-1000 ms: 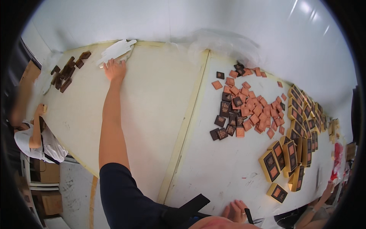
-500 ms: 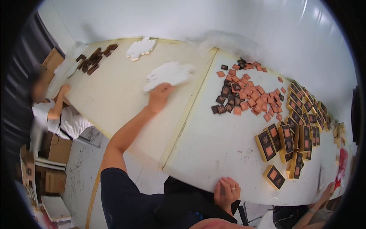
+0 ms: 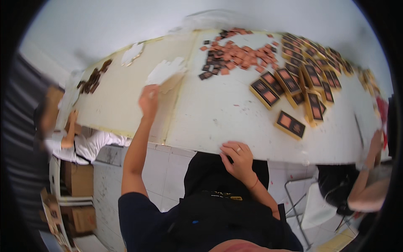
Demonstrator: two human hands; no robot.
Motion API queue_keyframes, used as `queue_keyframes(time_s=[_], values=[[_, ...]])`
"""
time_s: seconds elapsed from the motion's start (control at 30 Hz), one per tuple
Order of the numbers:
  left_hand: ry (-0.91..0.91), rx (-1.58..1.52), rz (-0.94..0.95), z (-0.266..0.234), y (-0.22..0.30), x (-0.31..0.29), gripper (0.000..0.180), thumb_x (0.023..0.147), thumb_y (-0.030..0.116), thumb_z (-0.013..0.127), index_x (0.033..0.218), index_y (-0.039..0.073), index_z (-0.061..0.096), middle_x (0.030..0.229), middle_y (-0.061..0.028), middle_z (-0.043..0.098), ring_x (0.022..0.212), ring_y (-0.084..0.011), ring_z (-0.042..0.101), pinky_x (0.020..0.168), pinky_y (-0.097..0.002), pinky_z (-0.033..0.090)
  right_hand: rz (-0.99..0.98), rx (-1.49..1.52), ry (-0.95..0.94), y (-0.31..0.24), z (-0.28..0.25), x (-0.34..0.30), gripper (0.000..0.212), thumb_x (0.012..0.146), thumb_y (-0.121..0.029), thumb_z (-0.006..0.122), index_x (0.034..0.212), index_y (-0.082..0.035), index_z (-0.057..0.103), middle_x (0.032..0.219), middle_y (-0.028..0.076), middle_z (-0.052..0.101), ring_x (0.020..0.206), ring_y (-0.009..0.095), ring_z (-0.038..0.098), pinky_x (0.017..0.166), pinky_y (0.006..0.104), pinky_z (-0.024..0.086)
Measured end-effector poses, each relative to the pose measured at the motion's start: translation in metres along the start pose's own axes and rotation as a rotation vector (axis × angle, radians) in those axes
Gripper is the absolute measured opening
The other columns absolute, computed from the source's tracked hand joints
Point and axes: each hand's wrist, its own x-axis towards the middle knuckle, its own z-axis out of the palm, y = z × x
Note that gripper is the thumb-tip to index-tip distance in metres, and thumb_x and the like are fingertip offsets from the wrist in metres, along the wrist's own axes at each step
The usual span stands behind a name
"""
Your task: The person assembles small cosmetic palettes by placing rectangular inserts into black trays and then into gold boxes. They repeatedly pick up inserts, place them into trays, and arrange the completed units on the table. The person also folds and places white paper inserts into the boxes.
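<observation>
My left hand [image 3: 148,101], slightly smeared by motion, is over the left table with its fingers curled together. Just beyond its fingertips lies a heap of white flat pieces [image 3: 166,70]. A tan, blurred flat piece [image 3: 171,84] shows at the heap's near right side, close to my fingers. I cannot make out whether they grip it. My right hand [image 3: 238,158], with a ring on one finger, rests at the table's front edge. Its fingers are apart and hold nothing.
Small pink and black squares [image 3: 239,54] lie scattered at the far middle. Gold-sided boxes [image 3: 289,124] are piled at the right. Another white heap [image 3: 132,53] and dark brown blocks [image 3: 94,77] lie far left. Co-workers sit at the left and right [image 3: 373,185] ends.
The view has swung right and down, so the tables appear shifted left and higher. My left hand has drawn back from on top of the white heap, and the tan piece now shows.
</observation>
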Motion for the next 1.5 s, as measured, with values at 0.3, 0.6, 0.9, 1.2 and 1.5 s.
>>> queue_keyframes(time_s=[0.3,0.6,0.9,1.2,1.5], values=[[-0.365,-0.338,0.510,-0.007,0.208,-0.132,0.014,0.080,0.000,0.075,0.093,0.004,0.073,0.098,-0.0088,0.075,0.095,-0.0265,0.073,0.080,-0.0361,0.059,-0.009,-0.111,0.028,0.006,-0.056,0.003,0.063,0.076,-0.012,0.080,0.135,-0.014,0.061,0.142,0.009,0.054,0.139,0.036,0.040,0.111,0.0483,0.032],[-0.438,-0.318,0.395,0.000,0.203,-0.146,0.023,0.073,0.009,0.082,0.093,0.008,0.071,0.090,-0.0029,0.071,0.079,-0.0224,0.064,0.069,-0.0326,0.053,0.045,-0.107,-0.185,0.033,-0.067,-0.017,0.029,0.076,-0.005,0.079,0.105,-0.007,0.071,0.106,0.007,0.067,0.102,0.028,0.062,0.089,0.0377,0.050],[-0.461,-0.266,0.276,0.015,0.217,-0.129,0.023,0.080,0.013,0.078,0.102,0.009,0.072,0.096,-0.0030,0.067,0.088,-0.0236,0.061,0.077,-0.0354,0.049,0.237,-0.192,-0.035,0.026,-0.046,-0.003,0.024,0.081,-0.007,0.075,0.105,-0.007,0.071,0.102,0.007,0.066,0.102,0.027,0.060,0.089,0.0410,0.045],[-0.685,-0.384,0.353,-0.009,0.208,-0.148,0.021,0.080,0.010,0.077,0.101,0.007,0.072,0.097,-0.0046,0.067,0.088,-0.0245,0.062,0.075,-0.0358,0.050,-0.009,-0.305,-0.195,0.020,-0.061,-0.016,0.035,0.075,-0.012,0.081,0.108,-0.009,0.069,0.101,0.003,0.062,0.099,0.025,0.058,0.093,0.0421,0.041],[-0.645,-0.362,0.423,0.012,0.214,-0.121,0.016,0.084,0.013,0.076,0.098,0.008,0.068,0.082,-0.0056,0.065,0.072,-0.0246,0.061,0.063,-0.0358,0.050,0.034,-0.318,-0.151,0.032,-0.050,-0.008,0.022,0.081,-0.009,0.075,0.101,-0.007,0.067,0.091,0.006,0.059,0.081,0.025,0.058,0.076,0.0362,0.046]])
